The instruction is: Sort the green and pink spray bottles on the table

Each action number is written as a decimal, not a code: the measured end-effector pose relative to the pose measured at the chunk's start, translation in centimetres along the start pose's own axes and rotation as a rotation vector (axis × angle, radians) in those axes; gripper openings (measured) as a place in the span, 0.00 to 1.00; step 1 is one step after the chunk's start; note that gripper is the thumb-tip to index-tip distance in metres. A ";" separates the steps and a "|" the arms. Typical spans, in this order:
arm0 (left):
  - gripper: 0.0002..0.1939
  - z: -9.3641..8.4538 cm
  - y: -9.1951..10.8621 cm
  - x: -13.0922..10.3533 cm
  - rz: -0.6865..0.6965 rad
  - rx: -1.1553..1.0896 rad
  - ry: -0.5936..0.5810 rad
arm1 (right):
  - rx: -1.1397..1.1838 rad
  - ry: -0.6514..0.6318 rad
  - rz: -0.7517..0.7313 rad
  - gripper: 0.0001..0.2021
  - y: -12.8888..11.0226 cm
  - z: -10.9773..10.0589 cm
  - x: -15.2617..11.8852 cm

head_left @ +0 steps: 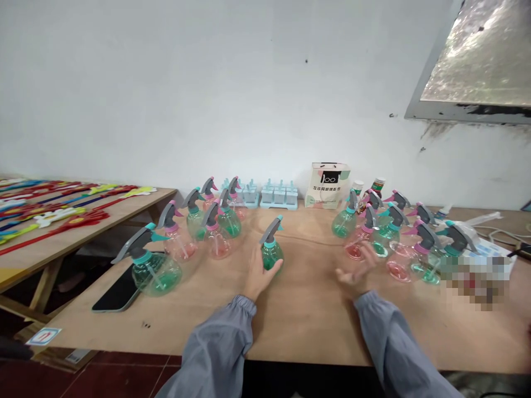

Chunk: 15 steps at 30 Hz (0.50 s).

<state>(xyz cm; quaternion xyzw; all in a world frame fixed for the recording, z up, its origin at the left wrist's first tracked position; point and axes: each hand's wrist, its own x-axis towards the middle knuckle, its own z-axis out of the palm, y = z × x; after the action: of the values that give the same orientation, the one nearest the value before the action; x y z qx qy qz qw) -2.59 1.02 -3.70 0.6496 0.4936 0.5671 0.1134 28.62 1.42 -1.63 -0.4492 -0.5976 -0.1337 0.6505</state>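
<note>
Near the middle of the table stands a green spray bottle with a grey and teal trigger head. My left hand is wrapped round its lower left side. My right hand is raised over the table, fingers apart and holding nothing, close to a pink spray bottle of the right-hand group. Several more pink and green bottles stand in the left-hand group, among them a pink one and a large green one.
A black phone lies at the left by the large green bottle. Pale blue moulds and a paper bag stand along the wall. At the right are cables and a plastic bag. A second table at the left bears colourful strips.
</note>
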 end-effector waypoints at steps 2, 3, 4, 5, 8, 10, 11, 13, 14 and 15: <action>0.30 0.4 -0.3 -0.6 -0.037 -0.043 -0.026 | 0.106 -0.218 -0.149 0.35 -2.9 1.4 -2.0; 0.28 0.6 -0.3 -0.8 -0.049 -0.059 -0.041 | 0.147 -0.303 -0.127 0.33 -4.4 2.4 -2.4; 0.27 0.7 -0.2 -1.0 -0.050 -0.069 -0.059 | 0.177 -0.367 -0.071 0.32 -5.9 3.5 -2.5; 0.27 0.9 0.0 -1.1 -0.038 -0.070 -0.086 | 0.206 -0.414 -0.004 0.33 -7.3 4.5 -2.3; 0.29 0.7 1.2 -1.2 0.065 -0.025 -0.204 | 0.287 -0.450 0.186 0.42 -10.4 7.5 -0.8; 0.33 0.2 2.0 -1.1 0.156 0.014 -0.261 | 0.332 -0.452 0.253 0.43 -11.5 8.7 0.2; 0.34 -0.3 2.2 -0.9 0.195 0.029 -0.238 | 0.349 -0.461 0.272 0.41 -11.8 9.1 0.6; 0.34 -1.6 2.2 -0.2 0.222 0.053 -0.040 | 0.386 -0.491 0.306 0.36 -12.0 9.4 1.0; 0.32 -2.4 1.9 0.4 0.207 0.072 0.123 | 0.402 -0.509 0.323 0.33 -11.9 9.4 1.1; 0.32 -3.3 1.5 1.1 0.169 0.098 0.304 | 0.416 -0.523 0.336 0.31 -11.9 9.3 1.2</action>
<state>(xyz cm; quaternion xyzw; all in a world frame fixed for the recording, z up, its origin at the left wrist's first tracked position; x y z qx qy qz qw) -4.76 -0.20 -0.91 0.6002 0.4758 0.6415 -0.0423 14.38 2.09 3.37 -0.4183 -0.6760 0.2186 0.5659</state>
